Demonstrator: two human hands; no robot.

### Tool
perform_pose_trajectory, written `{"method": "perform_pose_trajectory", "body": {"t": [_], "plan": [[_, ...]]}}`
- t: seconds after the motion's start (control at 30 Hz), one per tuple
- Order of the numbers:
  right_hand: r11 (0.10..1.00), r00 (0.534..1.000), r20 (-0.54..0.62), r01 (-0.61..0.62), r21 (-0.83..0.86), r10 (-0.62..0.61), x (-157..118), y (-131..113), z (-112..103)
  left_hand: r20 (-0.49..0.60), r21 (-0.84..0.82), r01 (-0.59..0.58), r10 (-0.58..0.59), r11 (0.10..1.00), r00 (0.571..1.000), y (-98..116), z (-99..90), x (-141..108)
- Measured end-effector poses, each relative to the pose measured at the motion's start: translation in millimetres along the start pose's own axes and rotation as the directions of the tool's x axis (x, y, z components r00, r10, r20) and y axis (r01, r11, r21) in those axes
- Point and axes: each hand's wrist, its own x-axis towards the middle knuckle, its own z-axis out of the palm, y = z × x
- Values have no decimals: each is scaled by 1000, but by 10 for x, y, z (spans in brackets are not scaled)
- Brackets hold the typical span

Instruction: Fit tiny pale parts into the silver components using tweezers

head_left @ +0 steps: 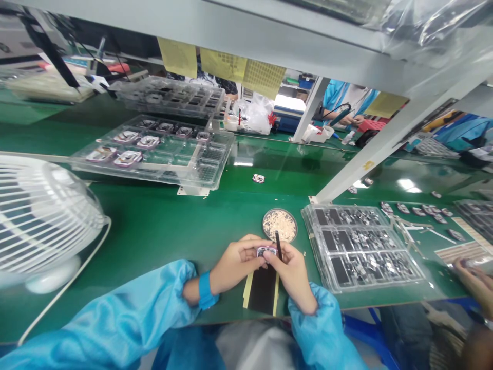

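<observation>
Between my two hands is a small watch-like housing [265, 251] with a purplish rim. The fingers of my left hand [243, 256] are closed on its left side. My right hand [289, 264] pinches its right side with the thumb across the front, and also has a thin black stick, perhaps tweezers [278, 242], pointing up between its fingers. Under my hands lies a black pad [262, 294] edged with yellow tape. Just beyond my fingers stands a round dish [280, 224] of small pale bits. A similar housing [258, 178] lies farther off on the green bench.
A clear tray of housings [154, 149] stands back left, near a white fan [42, 221]. To the right are stacked trays of small parts [362, 246] and a slanted white post [358, 159]. Another person's hand [475, 280] is at far right. A shelf [246, 36] hangs overhead.
</observation>
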Motion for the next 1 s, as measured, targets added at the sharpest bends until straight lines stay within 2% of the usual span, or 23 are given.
{"method": "perform_pose_trajectory", "body": {"t": [0.17,0.27,0.33,0.4,0.43,0.5,0.53,0.6,0.77,1.0], "plan": [[998,1000,6,-30,47,29,1,-31,46,-1,20,30,-30,999,1000,31,11,-14],[1000,1000,20,-13,11,12,-10,-7,50,-33,27,35,-34,999,999,39,2,-2],[997,999,-12,40,-68,-41,-25,8,15,-74,31,46,-44,998,996,49,-11,14],[964,985,-27,162,-212,-171,-38,0,-51,-111,40,76,-71,996,991,58,-28,29],[922,967,11,246,-299,-254,-40,-14,-93,-123,46,93,-87,995,989,58,-38,35],[798,912,168,409,-444,-374,-33,-55,-177,-132,48,121,-114,991,985,45,-55,44],[739,883,249,469,-484,-398,-24,-76,-215,-130,45,133,-126,990,983,32,-64,47],[672,845,331,534,-512,-419,1,-109,-271,-122,29,148,-144,988,982,-6,-77,51],[672,817,379,575,-468,-435,38,-126,-294,-82,10,179,-177,984,981,-71,-87,58],[691,812,354,582,-429,-464,27,-184,-264,-47,52,171,-169,984,985,-9,-66,41]]}}
